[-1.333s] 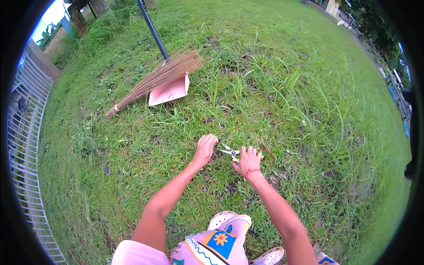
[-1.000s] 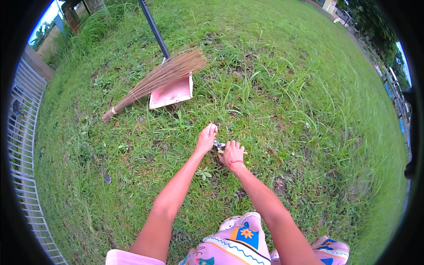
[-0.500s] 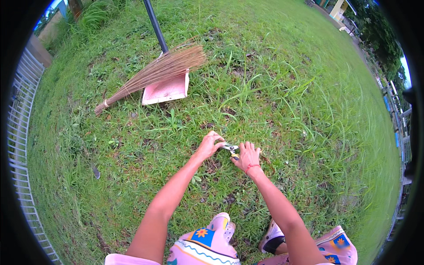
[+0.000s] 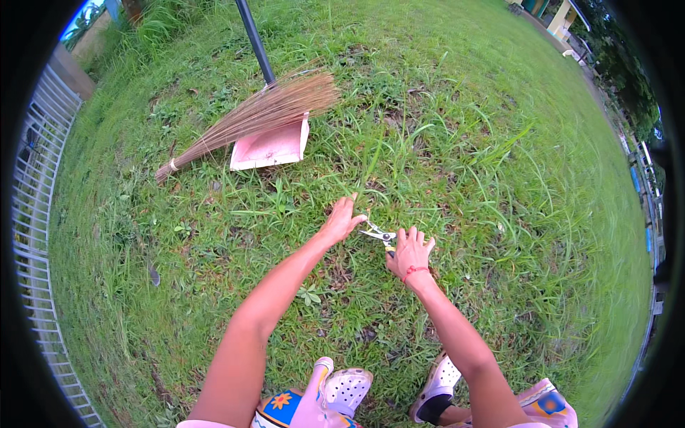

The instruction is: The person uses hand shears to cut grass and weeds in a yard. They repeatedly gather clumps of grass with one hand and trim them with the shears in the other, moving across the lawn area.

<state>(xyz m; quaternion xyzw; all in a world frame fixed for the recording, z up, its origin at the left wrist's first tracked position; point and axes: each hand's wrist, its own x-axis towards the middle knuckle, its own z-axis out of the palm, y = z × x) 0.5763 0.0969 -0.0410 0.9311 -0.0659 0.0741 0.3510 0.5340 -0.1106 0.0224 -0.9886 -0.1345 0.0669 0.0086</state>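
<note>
My right hand [image 4: 410, 252] is wrapped round a pair of pruning shears [image 4: 387, 236] with dark and yellow handles. The shears' metal blades stand apart and point left, low over the grass. Just left of the blade tips, my left hand [image 4: 341, 222] reaches down to the grass with its thumb held away from the fingers. Nothing shows between that thumb and the fingers, though grass partly hides the fingertips. Long grass blades [image 4: 371, 167] rise beyond both hands.
A stick broom [image 4: 264, 110] lies across a pink dustpan [image 4: 275, 146] with a dark upright handle [image 4: 255, 43], ahead to the left. White railings [image 4: 36, 192] run along the left. My shoes [image 4: 347, 389] stand on the grass close below.
The shears and my right hand have shifted slightly right. My left thumb has spread away from its fingers, which were drawn together near the blades before. My left foot shows more.
</note>
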